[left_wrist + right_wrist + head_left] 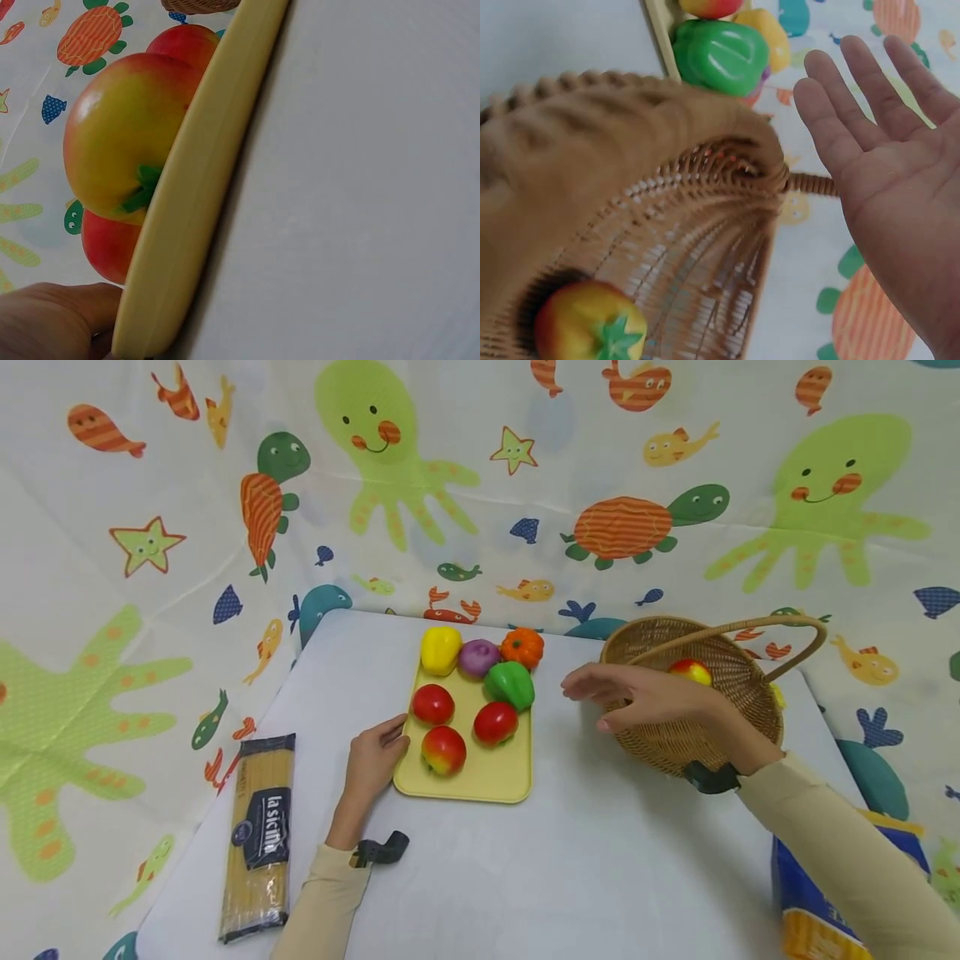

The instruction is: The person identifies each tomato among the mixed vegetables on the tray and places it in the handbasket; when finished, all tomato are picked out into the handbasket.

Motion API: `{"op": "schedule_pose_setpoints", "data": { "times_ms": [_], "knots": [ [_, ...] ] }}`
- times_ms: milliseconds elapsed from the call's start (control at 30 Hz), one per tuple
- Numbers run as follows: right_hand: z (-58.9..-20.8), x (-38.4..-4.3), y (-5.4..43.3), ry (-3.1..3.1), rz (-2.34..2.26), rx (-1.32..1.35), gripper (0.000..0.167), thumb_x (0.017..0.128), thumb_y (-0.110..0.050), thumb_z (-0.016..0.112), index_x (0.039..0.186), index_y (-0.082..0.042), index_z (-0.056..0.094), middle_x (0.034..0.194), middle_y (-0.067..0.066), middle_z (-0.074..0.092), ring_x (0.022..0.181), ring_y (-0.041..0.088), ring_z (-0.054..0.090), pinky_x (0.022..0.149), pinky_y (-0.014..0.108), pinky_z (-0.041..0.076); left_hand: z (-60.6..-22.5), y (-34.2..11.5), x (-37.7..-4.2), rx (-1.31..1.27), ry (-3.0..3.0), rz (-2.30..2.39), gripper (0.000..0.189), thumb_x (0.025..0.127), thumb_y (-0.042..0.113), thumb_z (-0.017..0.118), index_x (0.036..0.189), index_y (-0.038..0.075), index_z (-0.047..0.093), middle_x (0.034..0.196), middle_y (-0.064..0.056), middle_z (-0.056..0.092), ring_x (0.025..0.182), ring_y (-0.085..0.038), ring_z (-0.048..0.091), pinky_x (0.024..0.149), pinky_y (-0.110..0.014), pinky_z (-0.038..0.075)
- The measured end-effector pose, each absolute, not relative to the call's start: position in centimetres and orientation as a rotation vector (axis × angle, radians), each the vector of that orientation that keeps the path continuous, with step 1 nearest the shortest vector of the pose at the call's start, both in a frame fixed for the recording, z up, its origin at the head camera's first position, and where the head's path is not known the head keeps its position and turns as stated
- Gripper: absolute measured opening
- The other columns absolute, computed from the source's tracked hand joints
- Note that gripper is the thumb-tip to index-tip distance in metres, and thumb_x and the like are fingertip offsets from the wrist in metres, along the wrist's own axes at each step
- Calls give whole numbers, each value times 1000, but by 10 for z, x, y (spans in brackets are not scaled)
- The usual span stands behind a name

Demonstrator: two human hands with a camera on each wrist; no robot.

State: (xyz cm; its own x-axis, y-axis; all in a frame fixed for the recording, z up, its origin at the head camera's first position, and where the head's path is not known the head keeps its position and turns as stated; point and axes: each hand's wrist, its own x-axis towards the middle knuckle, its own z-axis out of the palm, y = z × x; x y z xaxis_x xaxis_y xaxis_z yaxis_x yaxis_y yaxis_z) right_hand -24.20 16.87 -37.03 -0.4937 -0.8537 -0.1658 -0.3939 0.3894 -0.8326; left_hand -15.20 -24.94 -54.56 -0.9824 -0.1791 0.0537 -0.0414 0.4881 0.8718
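Note:
My left hand (pixel 377 756) holds the left edge of a yellow tray (pixel 480 781), its fingertips at the rim. Three red toy fruits lie on the tray; the front one (pixel 444 751) blends into yellow and has a green calyx. Behind them are a yellow bell pepper (pixel 440 650), a purple onion (pixel 478 658), a small orange pumpkin (pixel 522 647) and a green pepper (pixel 510 685). With fingers extended and nothing held, my right hand (pixel 652 696) is over the near left side of a wicker basket (pixel 675 752). Inside the basket lies a red-and-yellow fruit (pixel 589 322) with a green calyx.
A packet of spaghetti (pixel 258 839) lies at the left of the white table. Partly under the right forearm, a blue and yellow package (pixel 813 893) stands at the right. The basket's handle (pixel 795 622) arches toward the back right. A cloth printed with sea animals hangs behind.

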Motion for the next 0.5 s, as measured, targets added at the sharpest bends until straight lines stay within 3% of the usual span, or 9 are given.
{"op": "schedule_pose_setpoints", "data": {
  "times_ms": [267,500],
  "knots": [
    [-375,-256,143,2011,-1006,-1098,59,90,-23,72,143,-21,46,142,-3,50,131,17,46,109,41,40,-544,-249,-152,188,-2577,-1531,40,94,10,66,133,5,62,125,-14,66,111,-22,65,86,-27,54],
    [-377,-264,119,1986,-976,-1101,61,90,-27,72,144,-17,45,141,-2,51,130,17,46,108,40,41,-543,-251,-151,201,-2589,-1523,40,94,11,66,133,5,63,124,-14,66,111,-21,65,86,-29,55]
  ]
}}
